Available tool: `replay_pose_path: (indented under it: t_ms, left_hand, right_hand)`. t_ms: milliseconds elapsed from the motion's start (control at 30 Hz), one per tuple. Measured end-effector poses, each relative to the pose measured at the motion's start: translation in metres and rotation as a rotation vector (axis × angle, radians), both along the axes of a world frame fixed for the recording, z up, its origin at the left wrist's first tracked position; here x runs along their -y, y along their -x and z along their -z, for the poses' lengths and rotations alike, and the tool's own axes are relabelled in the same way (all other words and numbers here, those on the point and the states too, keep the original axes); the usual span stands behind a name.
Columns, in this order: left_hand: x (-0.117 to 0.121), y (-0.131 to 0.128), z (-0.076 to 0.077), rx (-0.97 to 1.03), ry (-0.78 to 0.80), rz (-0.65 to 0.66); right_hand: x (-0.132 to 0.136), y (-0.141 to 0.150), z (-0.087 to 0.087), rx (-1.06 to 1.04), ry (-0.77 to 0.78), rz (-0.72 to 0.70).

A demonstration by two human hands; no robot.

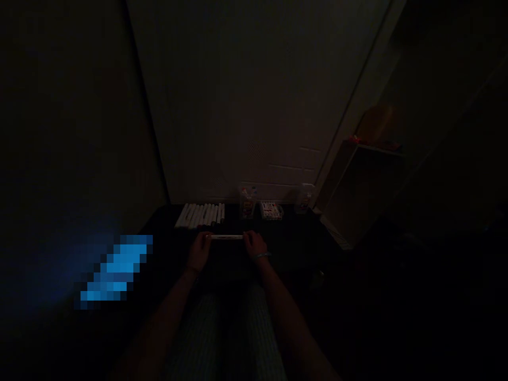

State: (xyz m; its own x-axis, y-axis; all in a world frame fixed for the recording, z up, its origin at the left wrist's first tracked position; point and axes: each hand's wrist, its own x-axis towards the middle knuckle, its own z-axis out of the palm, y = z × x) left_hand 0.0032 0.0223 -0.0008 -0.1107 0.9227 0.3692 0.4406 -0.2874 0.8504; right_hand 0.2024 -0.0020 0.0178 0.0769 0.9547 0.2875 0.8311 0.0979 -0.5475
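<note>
The scene is very dark. A white marker (226, 237) lies level between my hands, over a dark table (286, 238). My left hand (199, 251) pinches its left end and my right hand (255, 246) pinches its right end, with a band on that wrist. Just beyond, a row of several white markers (201, 215) lies side by side on the table.
Behind the markers stand a clear cup (246, 203) with small items, a small box (271, 210) and a clear container (306, 198). A shelf unit (359, 185) stands at the right. A pale wall rises behind. A blurred blue patch glows at the lower left.
</note>
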Motion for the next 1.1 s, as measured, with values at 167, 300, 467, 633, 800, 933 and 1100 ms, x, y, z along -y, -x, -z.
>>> replay_pose_path:
  t_ms: [167, 300, 467, 633, 800, 933, 1100]
  left_hand:
    - [-0.0018, 0.0014, 0.0011, -0.009, -0.010, 0.001]
    - [-0.0012, 0.0005, -0.0009, 0.007, -0.014, -0.007]
    - [-0.0024, 0.0006, 0.0003, 0.015, -0.006, -0.012]
    - [-0.0028, 0.0015, 0.0018, 0.016, 0.008, 0.006]
    - [-0.0017, 0.0014, -0.0007, 0.012, 0.013, 0.011]
    - [-0.0018, 0.0014, -0.0012, 0.017, 0.000, 0.003]
    - [-0.0023, 0.0020, 0.0000, 0.022, -0.016, -0.007]
  right_hand:
    - [-0.0028, -0.0004, 0.0040, -0.016, -0.011, 0.001]
    - [-0.0037, -0.0007, 0.0052, -0.032, -0.008, 0.000]
    - [-0.0032, 0.0001, 0.0036, -0.037, -0.007, -0.003]
    - [-0.0038, 0.0000, 0.0025, -0.016, 0.036, 0.003]
    - [-0.0051, -0.0003, 0.0032, 0.050, 0.061, 0.011]
    - [-0.0055, -0.0003, 0.0042, 0.077, 0.037, 0.009]
    - [-0.0052, -0.0008, 0.0042, 0.065, 0.026, 0.004]
